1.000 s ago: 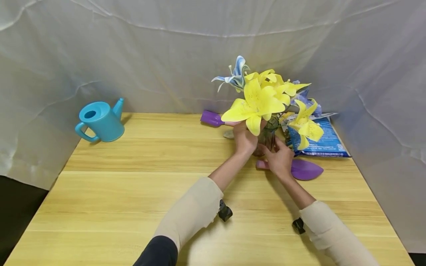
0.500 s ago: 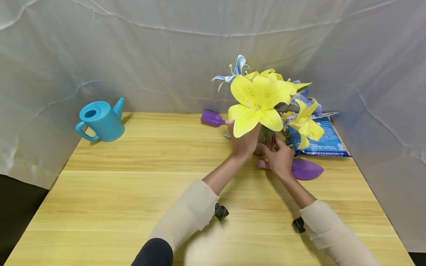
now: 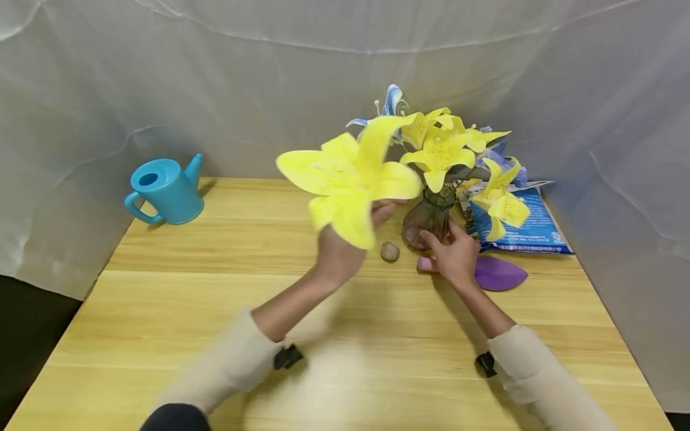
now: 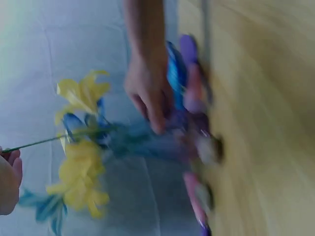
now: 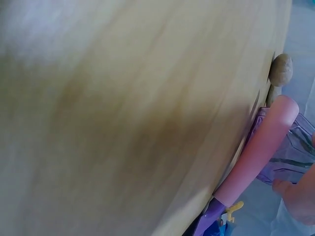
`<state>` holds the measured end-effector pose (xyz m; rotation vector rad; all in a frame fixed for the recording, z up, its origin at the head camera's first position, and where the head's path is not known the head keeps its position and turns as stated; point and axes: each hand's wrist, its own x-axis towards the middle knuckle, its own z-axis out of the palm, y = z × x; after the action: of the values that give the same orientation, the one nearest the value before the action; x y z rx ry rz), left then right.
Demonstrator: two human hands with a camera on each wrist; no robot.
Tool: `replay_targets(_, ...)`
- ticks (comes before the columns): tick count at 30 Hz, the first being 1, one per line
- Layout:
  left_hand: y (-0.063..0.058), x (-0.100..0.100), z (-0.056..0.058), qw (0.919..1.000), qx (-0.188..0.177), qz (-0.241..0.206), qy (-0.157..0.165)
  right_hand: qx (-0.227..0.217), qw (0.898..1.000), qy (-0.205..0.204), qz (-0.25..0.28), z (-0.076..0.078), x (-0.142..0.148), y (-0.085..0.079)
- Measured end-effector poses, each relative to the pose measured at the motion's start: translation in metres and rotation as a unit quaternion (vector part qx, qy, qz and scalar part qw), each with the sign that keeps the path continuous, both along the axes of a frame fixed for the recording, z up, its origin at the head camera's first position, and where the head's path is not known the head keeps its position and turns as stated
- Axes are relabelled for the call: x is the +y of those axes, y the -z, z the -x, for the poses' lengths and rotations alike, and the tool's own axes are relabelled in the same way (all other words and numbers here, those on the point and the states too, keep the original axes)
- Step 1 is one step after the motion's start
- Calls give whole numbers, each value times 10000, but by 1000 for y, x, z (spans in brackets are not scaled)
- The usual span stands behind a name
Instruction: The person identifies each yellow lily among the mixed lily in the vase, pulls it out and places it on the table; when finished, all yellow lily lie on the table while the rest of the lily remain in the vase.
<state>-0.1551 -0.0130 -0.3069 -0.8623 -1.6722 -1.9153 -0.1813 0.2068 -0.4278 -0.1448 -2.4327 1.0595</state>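
Grey cloth [image 3: 242, 90] hangs behind a wood table [image 3: 215, 335], and the vase [image 3: 423, 215] stands upright on the table.

To the left of the vase, the left hand [image 3: 341, 258] has one big yellow flower [image 3: 345, 179]. The left wrist view shows the thumb and fingers pinching its thin green stem [image 4: 39, 142], not the petals. Holding it there likely keeps the petals from getting squashed. The stem points toward the vase, but that view is blurry, so I can't tell where the far end is.

The right hand [image 3: 455, 254] grips the vase low down on its right side. That is probably to stop it tipping, as the top looks heavy. More flowers [image 3: 439, 152], yellow and blue, lean out of the top; its neck seems to prop them up.

Just in front of the vase lies a purple spade [image 3: 500, 273], partly hidden by the right hand. A round stone [image 3: 390, 252] sits just to the vase's left, a bit toward the person. Another spade's pink handle [image 4: 196, 199] also lies to the vase's left. A blue bag [image 3: 520, 221] lies right of the vase, near it. Well to the vase's left stands a blue can [image 3: 169, 191], perhaps put there to be out of the way.
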Motion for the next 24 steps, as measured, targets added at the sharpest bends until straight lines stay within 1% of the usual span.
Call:
replay_targets(1,4,-11,-2,9998,-163,89,45,9,10000,8,-3,0,0,0)
replay_targets(3,15,-35,-3,9971,-612,436,-101,25,10000,-5,25,-1,1,0)
replay_targets(4,22,-46,-3,9934,-908,657,-237,32,10000,-8,10,-1,1,0)
replay_targets(5,29,-58,-2,9877,-1156,971,-397,40,10000,-11,-7,-1,1,0)
replay_targets(6,37,-69,-1,9812,-1571,1080,-307,34,10000,-7,-21,-1,1,0)
replay_targets(7,44,-79,0,9713,-2038,1211,-208,40,10000,-2,-39,0,1,0)
replay_targets(9,58,-97,4,9455,-2910,1458,53,64,10000,1,-53,0,1,0)
replay_targets(12,76,-114,11,9013,-3937,1715,578,97,9999,32,-93,0,2,-1)
replay_targets(13,82,-118,13,8863,-4218,1759,753,100,9999,38,-101,1,2,-1)
replay_targets(15,94,-122,18,8610,-4649,1802,1000,82,9999,61,-134,0,2,-1)
replay_targets(16,100,-123,20,8491,-4845,1811,1070,64,9998,69,-152,0,2,-1)
replay_targets(18,109,-122,23,8327,-5086,1876,1127,28,9998,78,-170,-2,2,-1)
replay_targets(19,114,-122,25,8273,-5158,1920,1126,10,9998,76,-174,-2,2,-1)
replay_targets(21,121,-120,27,8219,-5215,2014,1094,-8,9998,68,-173,-2,1,-1)
replay_targets(23,125,-119,29,8206,-5206,2132,1011,3,9999,44,-152,-2,1,-1)
replay_targets(24,126,-118,30,8213,-5181,2181,971,7,9999,38,-140,-2,1,-1)
